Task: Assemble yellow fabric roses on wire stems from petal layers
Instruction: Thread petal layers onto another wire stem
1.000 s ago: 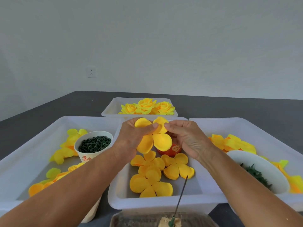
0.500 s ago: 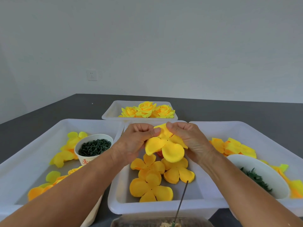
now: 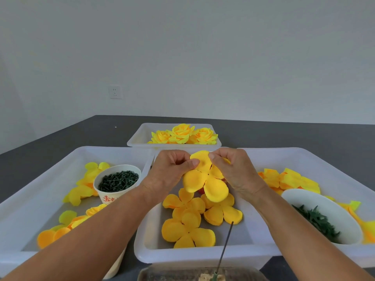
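Over the last second you turned the petal layer (image 3: 206, 180) flat-on, its centre hole showing. Your left hand (image 3: 172, 171) and right hand (image 3: 233, 171) each pinched its top edge above the middle tray (image 3: 194, 254) — likely ready to thread onto the wire stem (image 3: 226, 243).

Craft workbench: white sorting trays (image 3: 113, 153) (petals, finished roses (image 3: 183, 134)), bare wall.

Matt yellow fabric petal layer (image 3: 205, 179); smooth, slightly glossy white plastic tray (image 3: 200, 255); matt dark grey surface (image 3: 304, 134).
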